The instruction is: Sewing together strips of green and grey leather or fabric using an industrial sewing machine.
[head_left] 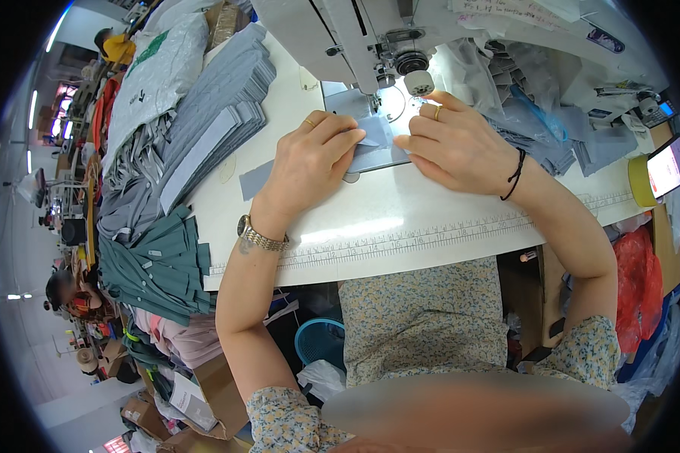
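A small grey-blue fabric piece (pixel 375 130) lies by the needle and presser foot (pixel 375 100) of a white sewing machine (pixel 317 38). My left hand (pixel 313 158) has thumb and forefinger pinched on the left side of this piece, where a corner looks folded. Just right of the fabric is my right hand (pixel 453 143), its lower fingers curled in and the upper finger reaching toward the round knob (pixel 418 81) under the machine head. Whatever may be in its fingertips is hidden. Another flat grey fabric strip (pixel 255 181) extends from beneath my left wrist.
Stacked grey fabric pieces (pixel 215 147) fill the table's left side, with green garments (pixel 155 260) below them. Grey scraps (pixel 536 140) lie right of the machine. A phone (pixel 669 167) stands by a yellow tape roll (pixel 641 181). A printed ruler (pixel 400 243) runs along the front edge.
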Demonstrator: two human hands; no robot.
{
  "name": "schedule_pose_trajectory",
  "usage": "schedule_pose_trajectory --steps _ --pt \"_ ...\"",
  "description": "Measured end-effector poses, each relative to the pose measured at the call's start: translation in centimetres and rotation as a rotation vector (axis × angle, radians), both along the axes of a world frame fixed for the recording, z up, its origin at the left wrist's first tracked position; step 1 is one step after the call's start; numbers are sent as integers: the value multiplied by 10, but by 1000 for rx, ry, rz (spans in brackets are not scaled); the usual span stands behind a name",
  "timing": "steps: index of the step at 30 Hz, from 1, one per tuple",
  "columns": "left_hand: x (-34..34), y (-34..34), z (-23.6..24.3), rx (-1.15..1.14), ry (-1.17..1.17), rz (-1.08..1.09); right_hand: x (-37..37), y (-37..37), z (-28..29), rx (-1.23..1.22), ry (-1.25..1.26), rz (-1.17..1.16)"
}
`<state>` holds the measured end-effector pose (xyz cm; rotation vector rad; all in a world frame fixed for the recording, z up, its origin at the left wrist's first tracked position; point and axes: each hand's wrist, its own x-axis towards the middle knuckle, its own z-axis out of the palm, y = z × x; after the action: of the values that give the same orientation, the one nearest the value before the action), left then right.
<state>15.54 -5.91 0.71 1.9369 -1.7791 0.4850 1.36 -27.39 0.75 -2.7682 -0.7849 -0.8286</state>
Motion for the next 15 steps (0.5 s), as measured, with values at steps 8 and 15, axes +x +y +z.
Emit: schedule_pose_trajectory --steps 8,15 --pt "0 1 0 8 -53 -7 2 0 -5 19 5 -1" --pt "-2 -1 0 35 -101 -24 3 -1 -8 29 24 3"
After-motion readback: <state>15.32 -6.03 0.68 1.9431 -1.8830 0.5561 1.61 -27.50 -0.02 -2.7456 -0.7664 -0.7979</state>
